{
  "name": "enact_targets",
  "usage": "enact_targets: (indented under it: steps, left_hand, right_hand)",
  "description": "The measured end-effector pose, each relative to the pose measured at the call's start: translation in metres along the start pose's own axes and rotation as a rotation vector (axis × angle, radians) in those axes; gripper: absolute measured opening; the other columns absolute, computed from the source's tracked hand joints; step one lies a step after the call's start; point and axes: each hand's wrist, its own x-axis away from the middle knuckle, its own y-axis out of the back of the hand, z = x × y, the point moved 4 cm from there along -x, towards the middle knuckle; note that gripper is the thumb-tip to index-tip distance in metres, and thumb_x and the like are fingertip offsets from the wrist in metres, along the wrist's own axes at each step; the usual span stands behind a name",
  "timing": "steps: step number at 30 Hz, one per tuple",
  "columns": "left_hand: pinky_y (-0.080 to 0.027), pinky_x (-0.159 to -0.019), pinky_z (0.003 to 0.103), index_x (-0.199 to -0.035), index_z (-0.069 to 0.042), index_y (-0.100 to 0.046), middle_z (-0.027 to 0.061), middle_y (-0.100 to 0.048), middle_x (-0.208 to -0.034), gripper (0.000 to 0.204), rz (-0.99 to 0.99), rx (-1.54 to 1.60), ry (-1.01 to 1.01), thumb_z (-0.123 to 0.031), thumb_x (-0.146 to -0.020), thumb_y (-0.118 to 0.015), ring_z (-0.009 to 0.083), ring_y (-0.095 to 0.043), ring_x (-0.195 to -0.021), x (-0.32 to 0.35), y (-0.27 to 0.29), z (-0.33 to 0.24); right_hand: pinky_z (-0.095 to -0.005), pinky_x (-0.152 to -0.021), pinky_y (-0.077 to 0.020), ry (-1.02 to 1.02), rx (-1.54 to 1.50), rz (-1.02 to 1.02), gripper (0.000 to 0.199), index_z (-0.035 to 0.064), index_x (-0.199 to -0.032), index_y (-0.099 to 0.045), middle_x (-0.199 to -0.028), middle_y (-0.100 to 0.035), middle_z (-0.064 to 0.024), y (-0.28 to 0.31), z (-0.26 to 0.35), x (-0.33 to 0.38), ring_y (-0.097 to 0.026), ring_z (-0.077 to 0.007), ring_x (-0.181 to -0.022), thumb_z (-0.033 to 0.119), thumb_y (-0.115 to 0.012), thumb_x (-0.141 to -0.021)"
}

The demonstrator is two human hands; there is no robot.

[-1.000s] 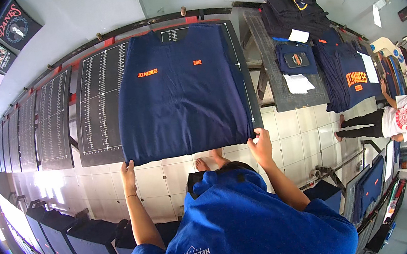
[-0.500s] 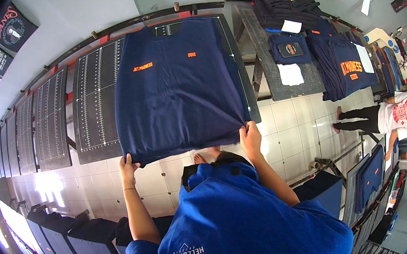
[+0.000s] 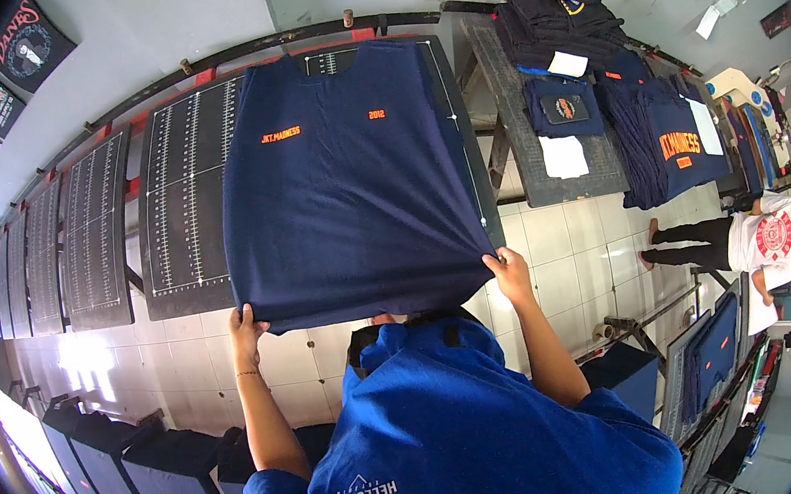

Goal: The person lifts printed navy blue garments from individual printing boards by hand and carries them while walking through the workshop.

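Observation:
A navy shirt [image 3: 350, 194] with small orange print on its chest is drawn over a black printing board [image 3: 458, 142] marked with white scale lines. Its hem hangs past the board's near edge toward me. At the hem's left corner my left hand [image 3: 248, 330] is closed, pinching the cloth. My right hand [image 3: 510, 273] grips the right corner, a little higher. Between the two hands the hem is stretched fairly straight, with creases running toward the right corner. Parts of the shirt's neckline lie flat around the board's far end, where the scale shows.
More marked boards [image 3: 97, 237] line the rail to the left. A side table [image 3: 593, 185] at the right carries folded dark shirts [image 3: 667, 143] and white papers [image 3: 565, 157]. Behind me, navy shirts [image 3: 172, 468] cover another row of boards. A person in a white shirt [image 3: 773, 236] stands far right.
My right hand has moved slightly right and down, pulling the corner outward. The hem looks straighter and tauter, and the shirt's folds have shifted. My left hand has barely moved.

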Motion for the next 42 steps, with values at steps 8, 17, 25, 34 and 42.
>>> enact_targets:
  steps: [8,17,25,34,42]
  left_hand:
    - [-0.050,-0.065,0.034,-0.097,0.002,-0.055,0.0119,-0.060,-0.081,0.031,-0.336,-0.694,-0.194,-0.027,-0.087,-0.063,0.0240,-0.058,-0.068,-0.002,0.006,-0.029]
    - [-0.042,-0.093,0.044,-0.110,0.006,-0.056,0.0237,-0.060,-0.104,0.055,-0.495,-1.064,-0.437,-0.038,-0.080,-0.069,0.0379,-0.055,-0.101,-0.074,-0.060,-0.122]
    - [-0.044,-0.093,0.043,-0.101,0.007,-0.062,0.0255,-0.062,-0.106,0.051,-0.314,-1.137,-0.176,-0.036,-0.075,-0.070,0.0387,-0.057,-0.106,-0.119,-0.095,-0.143]
    - [-0.051,-0.080,0.040,-0.105,0.010,-0.060,0.0245,-0.066,-0.101,0.051,-0.023,-0.561,-0.022,-0.024,-0.069,-0.069,0.0326,-0.065,-0.093,-0.146,-0.085,-0.132]
    - [-0.049,-0.090,0.037,-0.114,0.008,-0.058,0.0180,-0.064,-0.111,0.045,0.240,0.016,0.396,-0.019,-0.081,-0.071,0.0282,-0.063,-0.097,-0.130,-0.079,-0.144]
  right_hand:
    - [-0.0391,-0.065,-0.0481,0.248,0.029,-0.262,0.024,0.0080,-0.087,-0.057,-0.078,-0.061,-0.0088,0.011,0.103,-0.052,-0.061,-0.0281,-0.073,0.026,-0.070,-0.079]
    - [-0.0456,-0.072,-0.0467,0.277,0.224,-0.343,0.015,0.0033,-0.075,-0.051,-0.088,-0.052,-0.0146,-0.005,0.120,-0.128,-0.056,-0.0346,-0.083,0.016,-0.059,-0.078]
    - [-0.0468,-0.087,-0.0470,-0.183,0.307,0.089,0.064,-0.0049,-0.114,-0.048,-0.107,-0.061,-0.0269,-0.007,0.137,-0.140,-0.059,-0.0406,-0.105,0.047,-0.065,-0.081]
    - [-0.0389,-0.090,-0.0450,-0.099,-0.579,0.143,0.064,-0.0130,-0.119,-0.050,-0.113,-0.059,-0.0278,-0.042,0.073,-0.169,-0.060,-0.0343,-0.106,0.028,-0.067,-0.073]
    - [-0.0382,-0.094,-0.0438,-0.417,-0.891,0.558,0.069,-0.0094,-0.124,-0.050,-0.116,-0.060,-0.0214,-0.027,0.099,-0.163,-0.060,-0.0299,-0.105,0.031,-0.072,-0.074]
